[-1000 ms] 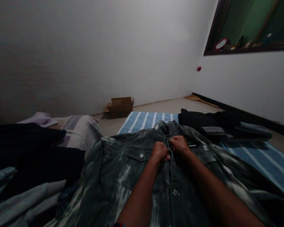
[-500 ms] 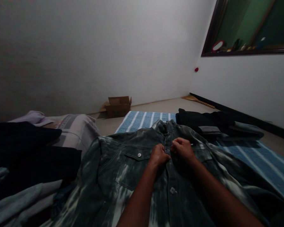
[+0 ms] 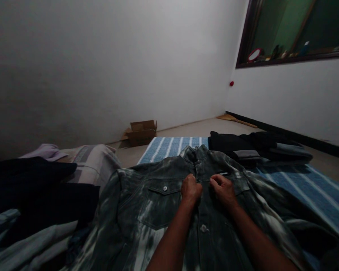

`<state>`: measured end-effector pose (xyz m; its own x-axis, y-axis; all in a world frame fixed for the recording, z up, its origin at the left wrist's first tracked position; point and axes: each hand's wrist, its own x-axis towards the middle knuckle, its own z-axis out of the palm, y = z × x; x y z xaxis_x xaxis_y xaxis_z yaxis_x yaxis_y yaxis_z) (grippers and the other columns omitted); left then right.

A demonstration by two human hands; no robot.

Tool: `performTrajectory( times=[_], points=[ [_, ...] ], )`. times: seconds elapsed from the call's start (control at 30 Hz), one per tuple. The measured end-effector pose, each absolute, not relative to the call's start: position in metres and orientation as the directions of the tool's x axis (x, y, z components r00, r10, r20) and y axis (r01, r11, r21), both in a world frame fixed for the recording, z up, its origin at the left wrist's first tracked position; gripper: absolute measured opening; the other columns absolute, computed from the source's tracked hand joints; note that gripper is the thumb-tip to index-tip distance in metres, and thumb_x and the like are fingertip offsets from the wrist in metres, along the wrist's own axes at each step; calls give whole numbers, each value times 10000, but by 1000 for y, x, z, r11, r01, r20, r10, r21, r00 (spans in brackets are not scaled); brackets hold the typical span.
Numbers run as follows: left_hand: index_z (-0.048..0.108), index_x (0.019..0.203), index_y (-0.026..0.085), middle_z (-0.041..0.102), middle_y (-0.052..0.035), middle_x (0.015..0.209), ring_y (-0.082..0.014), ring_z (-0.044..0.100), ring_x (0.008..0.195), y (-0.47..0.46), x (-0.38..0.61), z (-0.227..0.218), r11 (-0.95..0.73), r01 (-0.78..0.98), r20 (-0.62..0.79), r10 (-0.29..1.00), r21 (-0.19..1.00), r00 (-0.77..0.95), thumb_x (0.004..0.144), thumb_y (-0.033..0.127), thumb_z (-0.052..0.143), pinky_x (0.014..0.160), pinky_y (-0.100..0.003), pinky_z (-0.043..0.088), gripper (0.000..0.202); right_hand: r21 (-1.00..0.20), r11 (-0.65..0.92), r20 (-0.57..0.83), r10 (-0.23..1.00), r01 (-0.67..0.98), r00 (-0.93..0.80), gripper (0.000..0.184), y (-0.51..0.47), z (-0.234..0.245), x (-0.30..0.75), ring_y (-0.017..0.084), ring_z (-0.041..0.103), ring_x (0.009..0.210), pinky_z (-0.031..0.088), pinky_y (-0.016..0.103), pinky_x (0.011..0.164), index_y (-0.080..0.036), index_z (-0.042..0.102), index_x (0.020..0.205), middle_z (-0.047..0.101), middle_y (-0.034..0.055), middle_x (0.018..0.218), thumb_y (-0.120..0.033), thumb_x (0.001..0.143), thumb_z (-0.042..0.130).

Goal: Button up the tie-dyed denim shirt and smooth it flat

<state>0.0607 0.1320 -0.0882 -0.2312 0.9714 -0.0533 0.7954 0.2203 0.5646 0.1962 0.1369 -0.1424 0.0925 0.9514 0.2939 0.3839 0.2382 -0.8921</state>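
A dark green-grey jacket (image 3: 161, 210) with pale blotches lies spread out front up, its collar at the far end and its sleeves out to the sides. My left hand (image 3: 191, 189) is closed at the front placket below the collar, gripping the jacket's cloth there. Just to its right, over the chest, my right hand (image 3: 222, 188) has its fingers curled and pinched; whatever is between the fingertips is hidden. A silver button (image 3: 204, 228) shows on the placket below both hands. Another button (image 3: 165, 188) fastens the left chest pocket flap.
Under the jacket is a blue-and-white striped sheet (image 3: 169, 146). Folded dark clothes (image 3: 228, 143) lie on it at the right. A heap of dark and grey clothes (image 3: 45, 199) sits at the left. An open cardboard box (image 3: 142, 136) stands by the wall.
My right hand has shifted a little right, away from the placket and my left hand, uncovering a small label on the chest. The left hand stays at the placket. The view has tilted slightly.
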Motion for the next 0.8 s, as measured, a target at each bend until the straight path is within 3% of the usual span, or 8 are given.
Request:
performTrajectory(
  times=[0.27,0.47,0.8],
  points=[
    [534,512,154,506,26,498,-136,540,562,144,44,-91,169,763,-185,980,623,-65,524,30,635,486,-205,312,161,-890,234,285,955,391,77,234,137,-142,194,199,594,691,415,290,673,-212,610,729,625,21,697,-410,765,492],
    [625,583,134,522,26,498,-108,513,488,150,47,-95,183,730,-204,977,659,-62,573,52,623,450,-188,318,83,-887,222,270,961,406,64,239,137,-140,193,197,607,695,415,290,672,-218,612,736,639,16,712,-409,766,471],
    [533,503,138,435,58,482,-85,426,488,146,40,-95,144,719,-153,987,680,-52,530,-7,541,481,-199,278,148,-876,213,266,962,433,64,267,138,-140,191,197,605,687,408,286,666,-220,600,729,643,21,690,-428,755,435]
  ],
)
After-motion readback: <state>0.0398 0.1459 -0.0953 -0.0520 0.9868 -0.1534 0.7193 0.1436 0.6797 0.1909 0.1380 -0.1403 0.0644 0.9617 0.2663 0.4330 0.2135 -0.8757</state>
